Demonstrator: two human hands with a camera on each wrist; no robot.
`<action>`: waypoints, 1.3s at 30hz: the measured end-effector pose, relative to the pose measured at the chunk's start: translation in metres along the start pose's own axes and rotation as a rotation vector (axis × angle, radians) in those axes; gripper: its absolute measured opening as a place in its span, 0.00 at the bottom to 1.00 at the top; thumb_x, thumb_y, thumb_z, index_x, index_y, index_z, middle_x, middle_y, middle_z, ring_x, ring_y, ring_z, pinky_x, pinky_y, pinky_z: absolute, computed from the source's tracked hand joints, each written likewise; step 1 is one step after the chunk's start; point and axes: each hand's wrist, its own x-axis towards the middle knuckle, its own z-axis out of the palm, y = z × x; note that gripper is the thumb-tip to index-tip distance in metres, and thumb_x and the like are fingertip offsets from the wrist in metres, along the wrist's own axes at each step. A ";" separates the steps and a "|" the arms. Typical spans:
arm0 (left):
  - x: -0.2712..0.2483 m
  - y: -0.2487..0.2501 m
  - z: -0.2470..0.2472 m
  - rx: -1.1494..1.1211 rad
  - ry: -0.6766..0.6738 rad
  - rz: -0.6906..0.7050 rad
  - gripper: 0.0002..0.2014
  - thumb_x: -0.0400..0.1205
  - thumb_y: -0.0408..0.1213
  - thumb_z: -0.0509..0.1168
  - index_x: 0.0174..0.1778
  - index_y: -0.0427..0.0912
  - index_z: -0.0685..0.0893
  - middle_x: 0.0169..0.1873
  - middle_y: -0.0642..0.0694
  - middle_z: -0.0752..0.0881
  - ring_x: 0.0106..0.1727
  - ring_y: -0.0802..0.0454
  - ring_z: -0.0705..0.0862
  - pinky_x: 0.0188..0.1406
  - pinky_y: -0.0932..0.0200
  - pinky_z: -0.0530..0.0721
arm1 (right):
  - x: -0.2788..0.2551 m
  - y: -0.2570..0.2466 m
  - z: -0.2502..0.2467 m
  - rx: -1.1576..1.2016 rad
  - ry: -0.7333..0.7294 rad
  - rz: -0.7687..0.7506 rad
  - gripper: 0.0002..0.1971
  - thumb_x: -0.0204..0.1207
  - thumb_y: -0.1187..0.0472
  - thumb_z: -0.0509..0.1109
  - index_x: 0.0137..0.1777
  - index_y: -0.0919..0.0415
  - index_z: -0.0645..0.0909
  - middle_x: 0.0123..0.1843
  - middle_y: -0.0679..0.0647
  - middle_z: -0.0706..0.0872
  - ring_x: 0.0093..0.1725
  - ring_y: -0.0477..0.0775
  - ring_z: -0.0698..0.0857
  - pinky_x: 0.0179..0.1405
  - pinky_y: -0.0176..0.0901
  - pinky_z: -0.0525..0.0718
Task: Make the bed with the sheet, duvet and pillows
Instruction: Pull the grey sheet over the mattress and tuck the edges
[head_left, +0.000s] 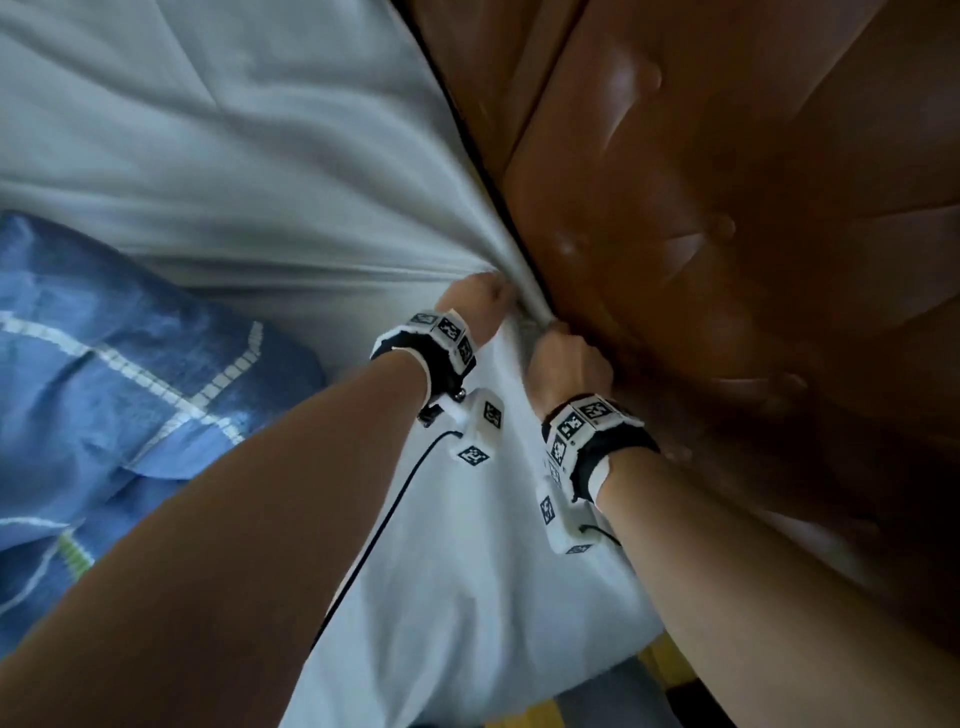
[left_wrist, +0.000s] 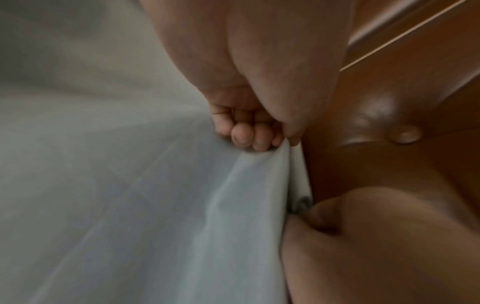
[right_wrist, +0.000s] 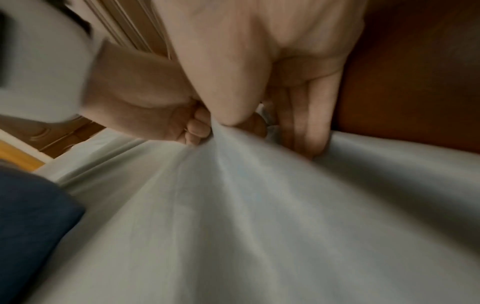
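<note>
A white sheet lies stretched over the mattress, with folds running toward its corner beside the brown tufted headboard. My left hand grips a bunch of the sheet at that corner; in the left wrist view its curled fingers clamp the fabric edge. Just below it, my right hand also holds the sheet. In the right wrist view its thumb pinches the fabric and its other fingers reach down between sheet and headboard. No pillows are in view.
A blue duvet with white lines is bunched on the bed at the left, dark blue in the right wrist view. The headboard stands tight against the mattress. A grey and yellow floor shows below the mattress edge. Wooden furniture stands beyond.
</note>
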 end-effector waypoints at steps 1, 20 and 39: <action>0.002 -0.004 0.000 0.003 -0.016 -0.028 0.18 0.88 0.48 0.53 0.43 0.41 0.80 0.40 0.44 0.82 0.50 0.40 0.84 0.43 0.57 0.73 | -0.002 -0.002 0.005 -0.002 0.009 -0.004 0.19 0.83 0.63 0.60 0.73 0.69 0.69 0.63 0.64 0.85 0.62 0.66 0.86 0.51 0.51 0.83; -0.030 -0.097 -0.026 0.401 -0.056 -0.118 0.52 0.67 0.63 0.71 0.80 0.71 0.43 0.82 0.47 0.42 0.83 0.40 0.42 0.71 0.21 0.58 | 0.050 -0.045 0.017 0.424 -0.272 0.455 0.41 0.76 0.38 0.64 0.81 0.64 0.59 0.79 0.66 0.72 0.75 0.70 0.74 0.72 0.59 0.73; 0.000 -0.076 -0.016 0.510 -0.175 -0.040 0.76 0.49 0.59 0.84 0.74 0.74 0.25 0.79 0.51 0.23 0.80 0.37 0.24 0.56 0.06 0.48 | 0.061 -0.039 0.039 0.436 -0.196 0.394 0.43 0.73 0.41 0.67 0.82 0.59 0.55 0.79 0.64 0.69 0.75 0.69 0.73 0.70 0.61 0.72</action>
